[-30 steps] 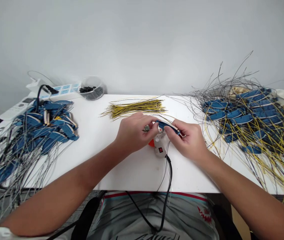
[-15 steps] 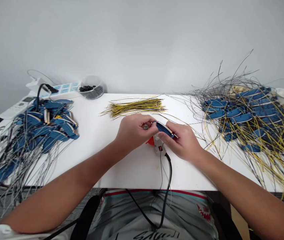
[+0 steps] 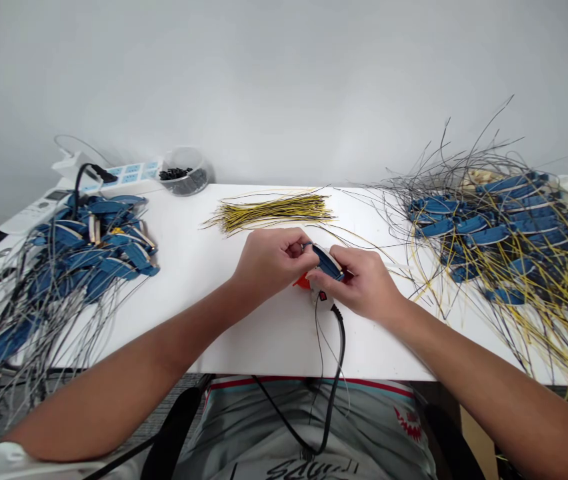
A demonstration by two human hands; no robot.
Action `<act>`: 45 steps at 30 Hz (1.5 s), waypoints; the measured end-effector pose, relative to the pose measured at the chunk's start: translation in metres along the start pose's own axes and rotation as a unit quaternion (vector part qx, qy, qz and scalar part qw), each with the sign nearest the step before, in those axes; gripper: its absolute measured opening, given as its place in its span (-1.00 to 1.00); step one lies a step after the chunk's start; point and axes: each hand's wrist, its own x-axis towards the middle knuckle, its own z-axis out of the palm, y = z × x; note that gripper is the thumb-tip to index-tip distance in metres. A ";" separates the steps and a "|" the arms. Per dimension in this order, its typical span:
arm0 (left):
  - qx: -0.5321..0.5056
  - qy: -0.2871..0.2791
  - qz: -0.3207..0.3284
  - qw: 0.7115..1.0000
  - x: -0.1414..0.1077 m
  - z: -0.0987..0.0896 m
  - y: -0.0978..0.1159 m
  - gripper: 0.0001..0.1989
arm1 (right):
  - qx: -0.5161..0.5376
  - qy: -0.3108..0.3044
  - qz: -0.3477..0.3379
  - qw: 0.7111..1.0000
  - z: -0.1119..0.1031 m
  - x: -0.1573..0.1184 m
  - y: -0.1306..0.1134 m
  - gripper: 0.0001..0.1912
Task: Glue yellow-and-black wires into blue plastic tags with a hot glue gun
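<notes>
My right hand (image 3: 364, 277) is closed around a curved blue plastic part (image 3: 328, 263) with a pale edge, held by fingers and thumb above the table. At the part's left end, my left hand (image 3: 277, 259) is closed in a pinch; what its fingertips grip is hidden. Just beneath the hands lies a white device (image 3: 320, 298) with a dark switch, an orange piece (image 3: 303, 281) and a thick black cord (image 3: 342, 340) that runs toward my lap. Thin dark and pale wires (image 3: 320, 333) hang down beside the cord.
A bundle of yellow and black wires (image 3: 277, 210) lies behind my hands. Blue wired parts are heaped at left (image 3: 109, 260) and right (image 3: 487, 235). At the back left stand a clear tub (image 3: 184, 175) of small black pieces and a power strip (image 3: 131, 175).
The blue part has turned slightly in my right hand, and more of its face shows. A small greyish thing seen between my left fingers is now hidden. The hanging wires have shifted.
</notes>
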 end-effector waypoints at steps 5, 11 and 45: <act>0.001 0.004 0.007 1.000 0.000 0.001 -0.001 -0.87 | -0.003 0.010 -0.007 1.000 0.001 0.000 -0.002 -0.53; 0.012 0.007 -0.002 1.000 -0.001 0.001 0.001 -0.85 | -0.039 0.024 -0.014 0.999 0.003 -0.001 -0.002 -0.59; 0.256 -0.113 0.077 0.957 -0.001 0.000 -0.003 -0.72 | -0.224 0.086 -0.072 0.968 0.008 -0.001 -0.006 -0.68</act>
